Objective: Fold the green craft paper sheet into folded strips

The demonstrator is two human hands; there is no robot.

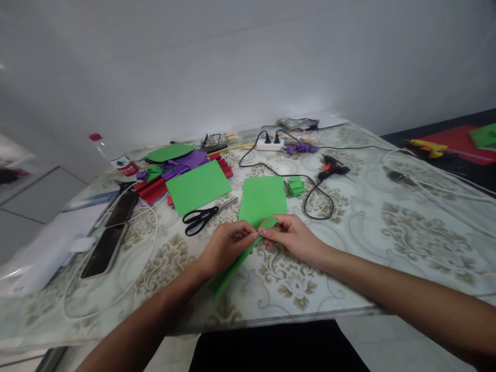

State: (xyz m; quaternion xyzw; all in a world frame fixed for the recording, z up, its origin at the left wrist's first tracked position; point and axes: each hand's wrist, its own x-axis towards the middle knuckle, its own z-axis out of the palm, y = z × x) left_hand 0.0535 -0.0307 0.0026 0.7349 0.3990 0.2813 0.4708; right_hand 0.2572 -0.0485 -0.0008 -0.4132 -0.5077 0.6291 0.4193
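A narrow green paper strip [232,269] runs slantwise between my hands, its lower end reaching toward the table's front edge. My left hand [229,242] pinches it with thumb and fingertips. Close beside, my right hand [289,233] is closed on the strip's upper end, which looks bent over. Just beyond my hands lies a green paper sheet [263,195], partly covered by them. Left of it rest black-handled scissors [201,218] and another green sheet [199,187]. A small stack of folded green pieces [296,186] sits right of the nearer sheet.
A black glue gun [331,168] lies on the right, its cord looping to a white power strip [270,144]. Purple and red paper pieces [153,190] pile up at the left, near a bottle [123,163] and a phone [104,250]. A yellow glue gun [428,148] lies far right.
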